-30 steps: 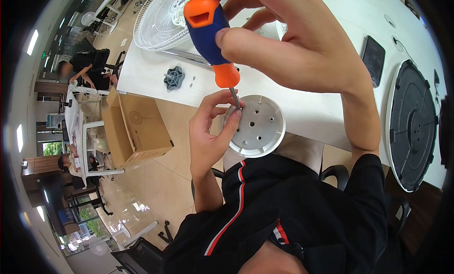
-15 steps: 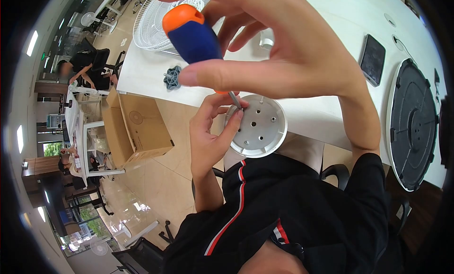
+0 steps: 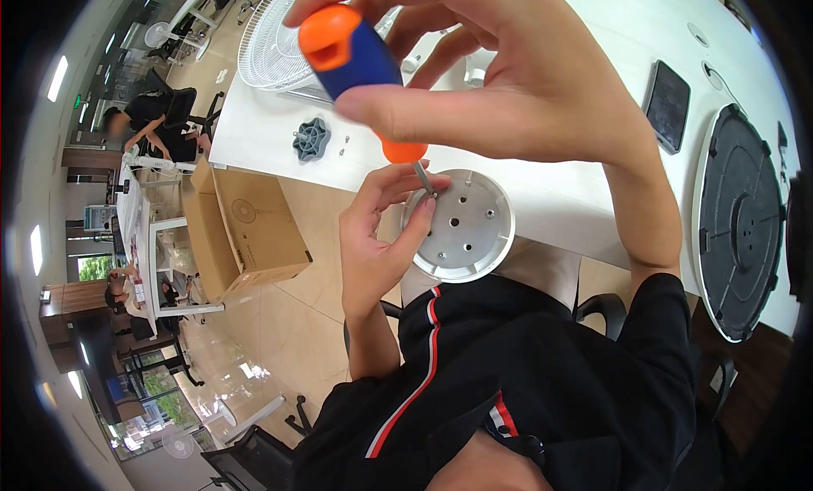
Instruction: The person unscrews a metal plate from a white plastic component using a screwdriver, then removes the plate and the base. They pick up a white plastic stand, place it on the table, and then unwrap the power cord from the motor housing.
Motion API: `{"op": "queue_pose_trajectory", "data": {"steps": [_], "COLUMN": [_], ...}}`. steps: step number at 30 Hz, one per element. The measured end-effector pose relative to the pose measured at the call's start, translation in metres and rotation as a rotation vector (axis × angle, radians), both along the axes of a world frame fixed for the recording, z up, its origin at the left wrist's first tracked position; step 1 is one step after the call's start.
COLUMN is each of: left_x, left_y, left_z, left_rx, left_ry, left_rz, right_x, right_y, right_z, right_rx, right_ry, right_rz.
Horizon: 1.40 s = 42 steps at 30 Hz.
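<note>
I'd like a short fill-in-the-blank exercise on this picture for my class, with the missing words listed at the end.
1. The right hand holds an orange and blue ____.
2. The left hand grips a round part pierced by small ____.
3. The phone lies on a table coloured ____.
4. The brown box is made of ____.

Missing words: screwdriver; holes; white; cardboard.

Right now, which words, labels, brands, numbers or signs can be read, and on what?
None can be read.
Cardboard box: printed fan drawing; any lettering is too small.
Small green sign in the background: too small and blurred.
Screwdriver: no lettering visible.
</note>
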State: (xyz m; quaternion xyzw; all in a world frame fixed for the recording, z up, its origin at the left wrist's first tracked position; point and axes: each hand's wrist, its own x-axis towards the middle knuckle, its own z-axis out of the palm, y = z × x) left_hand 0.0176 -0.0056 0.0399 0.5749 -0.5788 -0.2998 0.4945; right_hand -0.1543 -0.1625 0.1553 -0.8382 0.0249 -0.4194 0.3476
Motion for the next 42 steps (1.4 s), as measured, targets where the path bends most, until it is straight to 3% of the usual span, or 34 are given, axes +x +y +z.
{"op": "queue_pose_trajectory", "data": {"steps": [4, 9, 13, 16, 19, 20, 22, 25, 32, 35, 38, 42], "left_x": [-0.002, 0.001, -0.004, -0.003, -0.002, -0.002, -0.002, -0.004, 0.001, 0.006, 0.010, 0.012], "left_y": [0.000, 0.000, -0.001, 0.000, 0.000, 0.000, 0.001, 0.001, -0.001, -0.004, -0.005, -0.007], "left_z": [-0.001, -0.001, 0.002, 0.002, 0.001, 0.001, 0.002, 0.002, 0.005, 0.012, 0.015, 0.016], "left_rx": [0.005, -0.003, -0.007, 0.002, 0.015, 0.018, 0.029, 0.031, 0.013, 0.046, 0.072, 0.070], "left_ry": [0.034, -0.008, 0.041, 0.045, 0.037, 0.031, 0.047, 0.063, 0.001, -0.033, -0.048, -0.095], "left_rz": [0.029, 0.005, 0.050, 0.032, 0.024, 0.025, 0.035, 0.039, 0.025, 0.038, 0.044, 0.044], "right_x": [-0.004, -0.014, -0.015, -0.014, -0.021, -0.020, -0.018, -0.005, -0.016, -0.013, -0.022, -0.026], "right_y": [0.006, -0.011, -0.022, 0.007, -0.021, -0.036, -0.040, -0.005, -0.001, 0.006, -0.004, -0.006], "right_z": [0.005, 0.011, 0.012, 0.014, 0.019, 0.013, -0.004, -0.004, 0.006, 0.010, 0.024, 0.024], "right_rx": [0.063, 0.054, 0.280, 0.192, 0.091, -0.058, -0.130, 0.036, 0.152, 0.141, 0.485, 0.385], "right_ry": [-0.075, 0.029, 0.038, 0.161, 0.183, 0.095, 0.013, 0.013, -0.064, -0.031, 0.049, 0.110], "right_rz": [0.049, 0.231, 0.384, 0.022, 0.256, 0.357, 0.276, -0.081, 0.036, -0.073, 0.110, 0.112]}}
